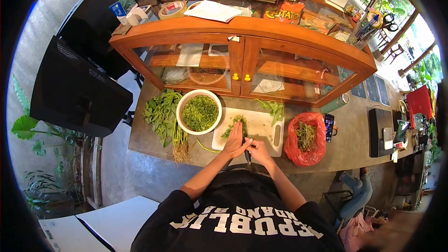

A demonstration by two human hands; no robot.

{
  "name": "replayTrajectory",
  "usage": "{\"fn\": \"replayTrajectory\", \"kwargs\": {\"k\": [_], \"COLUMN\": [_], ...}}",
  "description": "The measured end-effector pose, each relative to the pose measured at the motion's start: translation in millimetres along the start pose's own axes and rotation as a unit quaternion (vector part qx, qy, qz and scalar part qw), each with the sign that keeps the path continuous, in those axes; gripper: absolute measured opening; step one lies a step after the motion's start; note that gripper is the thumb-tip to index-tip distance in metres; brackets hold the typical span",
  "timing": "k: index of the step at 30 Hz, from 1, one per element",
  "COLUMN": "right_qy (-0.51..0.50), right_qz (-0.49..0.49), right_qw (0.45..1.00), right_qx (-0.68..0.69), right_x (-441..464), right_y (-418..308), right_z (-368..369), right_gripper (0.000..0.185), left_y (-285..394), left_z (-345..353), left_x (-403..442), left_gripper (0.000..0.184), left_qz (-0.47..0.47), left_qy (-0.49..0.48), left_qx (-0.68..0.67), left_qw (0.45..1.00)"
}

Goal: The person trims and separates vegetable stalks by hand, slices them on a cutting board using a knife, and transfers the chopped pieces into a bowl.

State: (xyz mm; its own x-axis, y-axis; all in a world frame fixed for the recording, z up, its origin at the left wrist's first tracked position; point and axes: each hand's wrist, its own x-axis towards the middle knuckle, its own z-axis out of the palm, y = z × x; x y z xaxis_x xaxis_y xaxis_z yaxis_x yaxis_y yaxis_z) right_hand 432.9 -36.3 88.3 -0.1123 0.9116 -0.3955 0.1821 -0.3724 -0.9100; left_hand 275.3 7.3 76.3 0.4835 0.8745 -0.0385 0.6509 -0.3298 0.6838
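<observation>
My left hand (235, 143) lies flat, fingers stretched forward and together, over chopped greens (237, 120) on a white cutting board (266, 128). Close beside it, my right hand (256, 149) is closed around a knife (248, 157); its dark handle points towards me and most of the blade is hidden by my hands. A white bowl (179, 116) full of finely chopped greens stands left of the board. Farther left lies a bunch of leafy greens (161, 116) with roots. A few uncut leaves (273, 108) rest on the board's far edge, and a loose stem (205, 147) lies at its left.
Right of the board sits a red plastic bag (310, 154) with plant scraps, next to a phone (329, 127). A glass-fronted wooden cabinet (242, 35) closes off the back. Black monitors (77, 91) stand left. A seated person's leg (357, 193) shows at lower right.
</observation>
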Motion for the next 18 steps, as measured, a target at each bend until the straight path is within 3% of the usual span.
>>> {"fn": "replayTrajectory", "kwargs": {"k": [13,18], "right_qy": [-0.095,-0.104], "right_qz": [-0.195,-0.191], "right_qw": [0.976,0.976], "right_qx": [0.014,-0.029], "right_x": [72,105], "right_y": [-93,-120], "right_z": [42,72], "right_gripper": [0.038,0.036], "left_y": [-12,-49], "left_z": [-116,-141], "left_x": [15,14], "left_gripper": [0.092,0.092], "left_qz": [0.018,-0.026], "left_qy": [0.205,0.242], "left_qx": [0.018,0.025], "left_qw": [0.978,0.970]}}
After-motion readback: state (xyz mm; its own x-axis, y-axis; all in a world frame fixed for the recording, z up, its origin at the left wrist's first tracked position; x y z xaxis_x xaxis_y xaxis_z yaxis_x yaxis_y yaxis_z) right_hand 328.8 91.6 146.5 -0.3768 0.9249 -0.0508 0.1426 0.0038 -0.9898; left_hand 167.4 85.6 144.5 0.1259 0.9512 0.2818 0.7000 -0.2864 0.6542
